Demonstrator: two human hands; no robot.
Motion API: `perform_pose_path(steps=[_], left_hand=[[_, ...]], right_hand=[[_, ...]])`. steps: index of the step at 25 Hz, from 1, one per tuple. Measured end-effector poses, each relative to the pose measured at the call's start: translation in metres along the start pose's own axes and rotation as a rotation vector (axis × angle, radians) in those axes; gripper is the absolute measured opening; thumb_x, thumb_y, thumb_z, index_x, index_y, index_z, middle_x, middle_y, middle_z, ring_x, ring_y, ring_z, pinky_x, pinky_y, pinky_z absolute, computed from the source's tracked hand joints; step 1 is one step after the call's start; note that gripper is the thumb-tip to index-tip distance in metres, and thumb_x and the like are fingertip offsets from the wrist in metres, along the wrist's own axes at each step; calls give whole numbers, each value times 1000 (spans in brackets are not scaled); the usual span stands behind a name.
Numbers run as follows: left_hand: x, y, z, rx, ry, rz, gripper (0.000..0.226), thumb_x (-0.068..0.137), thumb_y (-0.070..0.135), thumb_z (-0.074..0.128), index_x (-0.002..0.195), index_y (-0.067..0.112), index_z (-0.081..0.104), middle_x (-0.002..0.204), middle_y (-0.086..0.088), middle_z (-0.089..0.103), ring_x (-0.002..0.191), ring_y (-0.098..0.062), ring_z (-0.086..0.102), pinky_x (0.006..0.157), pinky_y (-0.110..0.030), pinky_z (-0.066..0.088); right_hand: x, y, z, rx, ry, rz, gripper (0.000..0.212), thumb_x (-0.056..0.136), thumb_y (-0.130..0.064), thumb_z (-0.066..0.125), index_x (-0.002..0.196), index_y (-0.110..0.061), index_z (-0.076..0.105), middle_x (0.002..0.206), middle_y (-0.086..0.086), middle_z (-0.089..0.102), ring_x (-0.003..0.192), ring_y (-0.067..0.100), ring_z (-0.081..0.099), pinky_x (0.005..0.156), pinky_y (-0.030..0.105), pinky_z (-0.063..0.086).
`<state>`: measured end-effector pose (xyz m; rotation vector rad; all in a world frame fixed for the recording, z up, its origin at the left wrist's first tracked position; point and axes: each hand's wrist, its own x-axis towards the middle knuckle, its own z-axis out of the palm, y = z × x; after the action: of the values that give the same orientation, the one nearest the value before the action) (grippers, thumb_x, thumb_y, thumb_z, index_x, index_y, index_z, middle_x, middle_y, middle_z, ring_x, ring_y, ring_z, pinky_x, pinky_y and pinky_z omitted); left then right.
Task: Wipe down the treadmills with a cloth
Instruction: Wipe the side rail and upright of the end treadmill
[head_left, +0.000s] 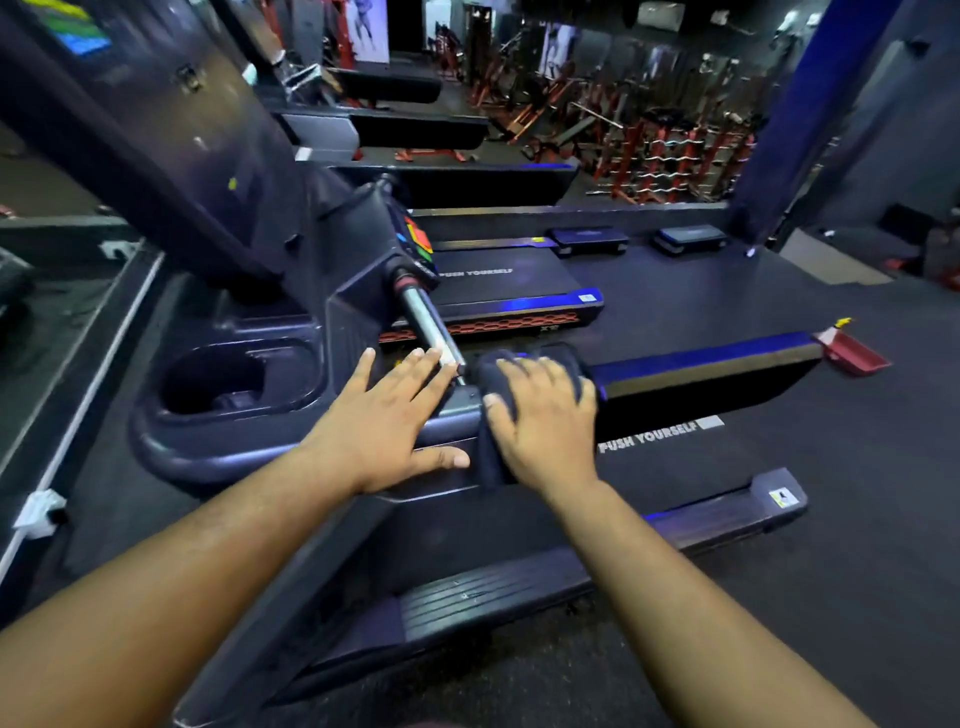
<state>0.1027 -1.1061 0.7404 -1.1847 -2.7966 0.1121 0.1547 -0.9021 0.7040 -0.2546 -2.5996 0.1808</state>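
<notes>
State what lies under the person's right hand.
Under the right hand lies a dark cloth, pressed on the treadmill's console edge beside the silver handlebar. The surface beneath the cloth is covered.

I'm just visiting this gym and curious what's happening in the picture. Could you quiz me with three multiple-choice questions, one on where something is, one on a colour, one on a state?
1. Where is the cloth?
A. In the cup holder
B. Under the right hand, on the treadmill's handrail
C. On the floor

2. What colour is the cloth?
A. White
B. Dark
C. Yellow

3. How is the left hand?
A. Flat, fingers spread
B. Gripping a bottle
C. Out of view

Answers: 1 B, the right hand presses it there. 2 B, it looks nearly black. 3 A, it rests flat on the console edge.
</notes>
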Motion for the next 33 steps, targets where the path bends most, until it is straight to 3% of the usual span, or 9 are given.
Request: perform_pose_path(steps=[3,6,9,14,17,20,26,31,33], left_hand=[[-29,-24,2,29,12,-18,113,68,93,-12,156,23,-15,165,1,-17,153,-15,-10,121,-59,-3],[-53,-50,6,38,43,-38,105,74,93,-2,153,25,-21,165,0,-17,152,-15,-12,120,-60,-4],[-66,-66,9,15,68,-43,105,73,94,-5,151,26,-21,165,0,-13,153,-16,-9,119,-62,0],[-70,-76,7,3,81,33,109,73,93,-5,156,22,-12,166,-1,-10,154,-17,-4,120,-61,-1],[-81,-94,9,-2,51,-24,113,69,94,-10,155,22,-16,165,0,-15,153,-16,-8,119,-63,-3],[-86,-100,10,-26,67,-30,113,70,94,-7,156,21,-16,165,1,-17,153,-14,-12,119,-62,-3],[-93,-124,7,-116,89,-25,109,75,92,3,157,22,-12,165,4,-17,152,-10,-14,120,-59,-8],[-103,-162,12,-181,94,-13,107,77,92,3,157,23,-11,165,5,-17,151,-7,-13,120,-61,-2],[-101,-167,12,-223,131,40,104,79,89,6,158,23,-7,166,5,-13,152,-7,-11,121,-60,1]], right_hand=[[15,12,-16,-70,-124,-392,64,91,-71,31,141,-35,50,138,-11,57,126,17,53,97,46,36],[25,36,-18,-64,-47,-182,61,90,-70,31,131,-34,60,129,-11,64,119,17,57,95,46,37],[-3,-39,7,-76,105,59,52,93,-60,36,125,-31,63,125,-8,64,118,19,55,97,47,33],[4,-88,-3,-84,-128,-459,64,93,-68,33,141,-30,50,136,-5,57,122,24,54,98,49,33],[18,-60,-9,-152,-159,-321,69,88,-76,28,142,-37,49,145,-4,52,133,23,47,111,62,20],[5,-116,5,-100,-153,-202,66,91,-69,27,135,-30,57,139,-5,58,128,19,52,113,53,28],[34,-92,-13,85,-356,-654,73,95,-70,31,147,-22,45,149,1,50,133,19,51,107,36,41],[-13,-164,6,-79,-175,-293,74,93,-70,27,147,-23,45,153,2,45,132,23,48,109,48,35],[-16,-193,9,-16,-181,-360,74,94,-70,25,150,-24,41,160,0,35,142,22,38,113,50,31]])
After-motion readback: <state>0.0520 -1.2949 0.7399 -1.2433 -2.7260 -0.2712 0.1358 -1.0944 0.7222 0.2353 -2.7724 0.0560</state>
